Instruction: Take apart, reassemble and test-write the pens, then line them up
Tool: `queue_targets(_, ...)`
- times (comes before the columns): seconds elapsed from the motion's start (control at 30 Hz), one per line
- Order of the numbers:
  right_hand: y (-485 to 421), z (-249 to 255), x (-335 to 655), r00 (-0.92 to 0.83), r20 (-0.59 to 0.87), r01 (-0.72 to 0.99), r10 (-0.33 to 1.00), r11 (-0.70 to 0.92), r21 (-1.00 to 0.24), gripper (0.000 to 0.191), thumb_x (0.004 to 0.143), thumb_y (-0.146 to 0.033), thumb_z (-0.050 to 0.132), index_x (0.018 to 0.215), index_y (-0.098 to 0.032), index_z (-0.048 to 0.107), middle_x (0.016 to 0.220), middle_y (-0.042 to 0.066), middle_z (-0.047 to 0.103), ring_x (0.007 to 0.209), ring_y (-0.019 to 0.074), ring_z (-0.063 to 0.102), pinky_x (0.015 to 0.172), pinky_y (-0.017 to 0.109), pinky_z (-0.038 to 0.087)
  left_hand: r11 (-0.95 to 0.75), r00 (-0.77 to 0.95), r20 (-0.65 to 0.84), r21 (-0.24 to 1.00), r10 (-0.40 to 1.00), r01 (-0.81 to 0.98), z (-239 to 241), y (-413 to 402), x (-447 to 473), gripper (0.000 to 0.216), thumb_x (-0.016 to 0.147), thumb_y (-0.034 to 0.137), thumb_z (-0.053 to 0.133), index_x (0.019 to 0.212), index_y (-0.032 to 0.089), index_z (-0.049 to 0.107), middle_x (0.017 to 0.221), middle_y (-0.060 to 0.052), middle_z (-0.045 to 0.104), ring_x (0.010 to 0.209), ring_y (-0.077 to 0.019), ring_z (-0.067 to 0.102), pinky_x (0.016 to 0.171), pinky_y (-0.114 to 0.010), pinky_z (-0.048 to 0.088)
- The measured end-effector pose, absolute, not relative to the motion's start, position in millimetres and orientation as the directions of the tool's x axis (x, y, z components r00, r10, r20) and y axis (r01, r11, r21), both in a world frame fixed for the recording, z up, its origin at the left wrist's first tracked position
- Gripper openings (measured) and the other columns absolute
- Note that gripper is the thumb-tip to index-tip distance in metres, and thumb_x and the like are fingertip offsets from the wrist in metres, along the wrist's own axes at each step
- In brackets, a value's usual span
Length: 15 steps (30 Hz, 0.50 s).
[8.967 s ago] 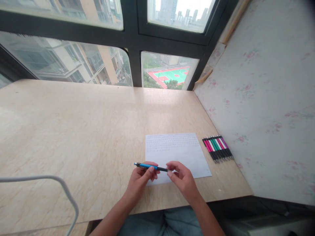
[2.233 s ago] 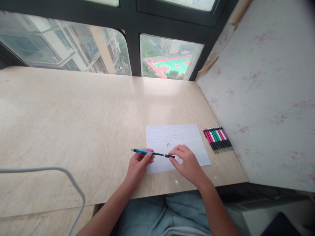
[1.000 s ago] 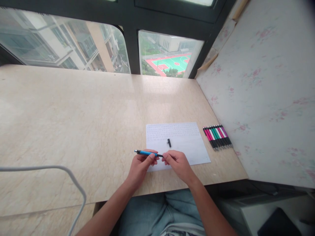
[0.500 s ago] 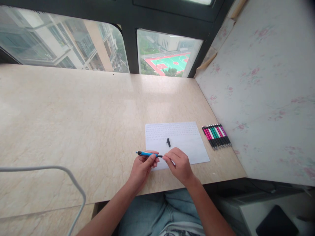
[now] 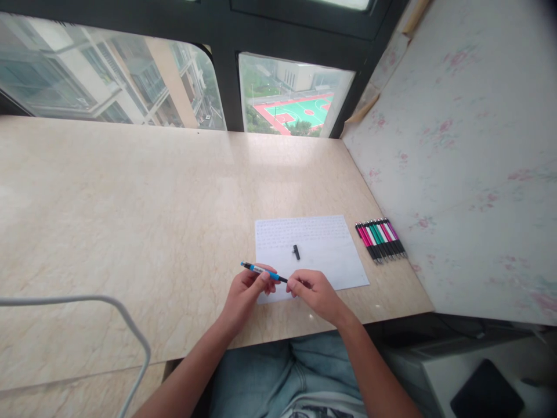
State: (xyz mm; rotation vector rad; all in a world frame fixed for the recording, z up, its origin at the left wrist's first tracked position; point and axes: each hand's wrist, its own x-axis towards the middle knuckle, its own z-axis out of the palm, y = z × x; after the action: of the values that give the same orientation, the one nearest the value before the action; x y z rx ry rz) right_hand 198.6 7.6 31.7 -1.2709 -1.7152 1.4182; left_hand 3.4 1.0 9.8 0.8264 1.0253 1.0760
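Observation:
My left hand (image 5: 244,291) pinches a blue pen (image 5: 260,270) by its barrel, holding it just above the near left corner of a white sheet of paper (image 5: 324,255). My right hand (image 5: 314,290) is closed in a pinch at the pen's dark front end; what its fingertips hold there is too small to make out. A small black pen part (image 5: 296,252) lies alone on the middle of the sheet, apart from both hands.
A row of several pens (image 5: 381,240) with pink, green and white barrels lies to the right of the paper, close to a flowered wall panel (image 5: 456,157). The beige stone table (image 5: 130,220) runs to a window. A white curved wire (image 5: 108,325) crosses the near left.
Since nine seconds ago the pen's black tip piece has come off and now lies on the paper. In the last second the pen has tilted a little; both hands stay at it.

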Motion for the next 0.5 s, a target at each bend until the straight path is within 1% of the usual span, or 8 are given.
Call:
queue_targets(0.13,6.6,28.6,198.2,-0.415,-0.232,0.202,0.880,-0.159,-0.966,0.041,0.095,-0.047,0.047,0.077,-0.017,0.067,0.065,0.000,0.059,0.061,0.0125,0.054,0.060,0.024,0.043,0.264,0.161,-0.231,0.938,0.960,-0.225,10.5,0.9,0.4,0.024,0.081,0.037,0.070,0.092,0.016,0.071,0.065,-0.004,0.066,0.061,-0.0157,0.058,0.060,-0.027,0.044)
queue_targets(0.23,6.5,25.0,199.1,-0.412,-0.317,0.171,0.854,-0.269,-0.948,0.044,0.092,-0.052,0.049,0.070,-0.016,0.064,0.059,-0.001,0.053,0.055,0.0110,0.048,0.054,0.022,0.038,0.241,0.190,-0.198,0.939,0.962,-0.243,9.9,0.9,-2.0,0.026,0.083,0.036,0.068,0.098,0.015,0.070,0.067,-0.003,0.067,0.062,-0.0149,0.058,0.061,-0.026,0.045)
queue_targets(0.33,7.5,23.6,202.1,-0.447,-0.382,0.145,0.809,-0.356,-0.923,0.047,0.092,-0.053,0.049,0.068,-0.015,0.064,0.058,-0.001,0.053,0.053,0.0100,0.045,0.051,0.022,0.035,0.237,0.221,-0.181,0.937,0.958,-0.258,9.6,1.2,-3.7,0.027,0.085,0.038,0.065,0.095,0.013,0.070,0.069,-0.005,0.068,0.062,-0.0151,0.059,0.059,-0.027,0.045)
queue_targets(0.4,8.1,24.0,204.2,-0.487,-0.392,0.150,0.780,-0.368,-0.918,0.046,0.093,-0.052,0.049,0.074,-0.015,0.068,0.059,0.000,0.056,0.054,0.0105,0.047,0.052,0.022,0.036,0.242,0.221,-0.188,0.938,0.957,-0.249,10.2,1.8,-3.8,0.026,0.085,0.037,0.065,0.093,0.013,0.071,0.069,-0.005,0.069,0.062,-0.0153,0.060,0.059,-0.027,0.046)
queue_targets(0.5,8.2,25.7,205.4,-0.479,-0.345,0.185,0.807,-0.291,-0.939,0.041,0.093,-0.048,0.050,0.076,-0.015,0.069,0.063,0.001,0.059,0.058,0.0119,0.052,0.056,0.023,0.039,0.253,0.216,-0.202,0.937,0.955,-0.242,11.0,2.3,-2.3,0.024,0.085,0.035,0.067,0.093,0.013,0.071,0.070,-0.005,0.070,0.062,-0.0149,0.061,0.059,-0.026,0.046)
